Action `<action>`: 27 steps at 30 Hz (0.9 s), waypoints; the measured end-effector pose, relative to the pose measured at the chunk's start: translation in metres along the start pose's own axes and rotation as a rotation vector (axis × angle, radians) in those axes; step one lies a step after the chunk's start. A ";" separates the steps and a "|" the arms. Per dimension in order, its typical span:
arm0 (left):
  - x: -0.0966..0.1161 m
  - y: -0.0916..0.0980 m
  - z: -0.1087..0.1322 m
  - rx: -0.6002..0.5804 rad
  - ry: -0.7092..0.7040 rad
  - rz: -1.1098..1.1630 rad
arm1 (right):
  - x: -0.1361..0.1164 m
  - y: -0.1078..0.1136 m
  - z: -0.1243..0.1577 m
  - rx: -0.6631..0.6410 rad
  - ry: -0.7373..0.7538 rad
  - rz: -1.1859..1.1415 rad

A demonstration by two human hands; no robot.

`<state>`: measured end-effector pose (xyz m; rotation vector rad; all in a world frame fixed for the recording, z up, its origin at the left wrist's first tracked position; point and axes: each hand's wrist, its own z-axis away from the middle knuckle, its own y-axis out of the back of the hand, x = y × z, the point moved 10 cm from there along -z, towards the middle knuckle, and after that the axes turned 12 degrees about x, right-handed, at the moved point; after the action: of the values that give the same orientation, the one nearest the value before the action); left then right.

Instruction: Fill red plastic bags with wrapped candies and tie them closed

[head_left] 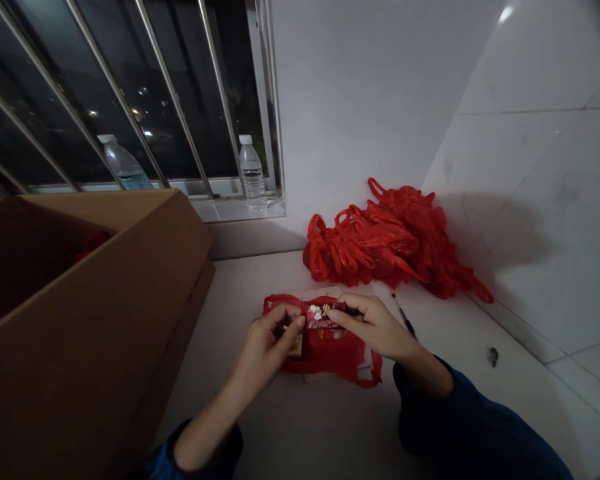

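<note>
there, a small red packet [320, 317] pinched between left fingers [291, 317] and right fingers [345, 312], both narrow

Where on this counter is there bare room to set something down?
Bare white counter lies between the cardboard box and the left hand, and beyond the right hand, between the thin black implement and the small dark object. Crowded: the red plastic bag under both hands and the heap of red bags behind.
</note>
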<state>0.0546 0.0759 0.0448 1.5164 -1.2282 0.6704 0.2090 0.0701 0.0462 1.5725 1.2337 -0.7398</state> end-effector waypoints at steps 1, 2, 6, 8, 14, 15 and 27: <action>0.000 0.003 -0.002 0.014 -0.027 -0.068 | -0.002 0.007 -0.001 0.063 0.058 0.177; 0.000 0.006 -0.004 0.026 -0.045 -0.119 | -0.005 0.012 -0.002 0.123 0.114 0.361; -0.005 0.010 -0.008 0.007 -0.050 -0.183 | -0.003 0.013 -0.003 0.200 0.182 0.793; -0.007 0.009 -0.008 -0.021 -0.058 -0.244 | 0.007 0.001 -0.003 0.111 0.155 0.783; -0.019 -0.018 0.007 -0.265 -0.113 -0.545 | 0.049 -0.013 -0.001 -0.181 0.002 0.827; -0.018 -0.029 0.012 -0.329 -0.151 -0.552 | 0.059 -0.010 0.000 -0.206 -0.044 0.899; -0.054 -0.064 0.031 -0.444 -0.188 -0.893 | 0.086 -0.012 0.002 -0.241 -0.157 1.140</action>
<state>0.0915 0.0636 -0.0359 1.5537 -0.6401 -0.3201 0.2237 0.0995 -0.0344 1.6454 0.1644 0.0389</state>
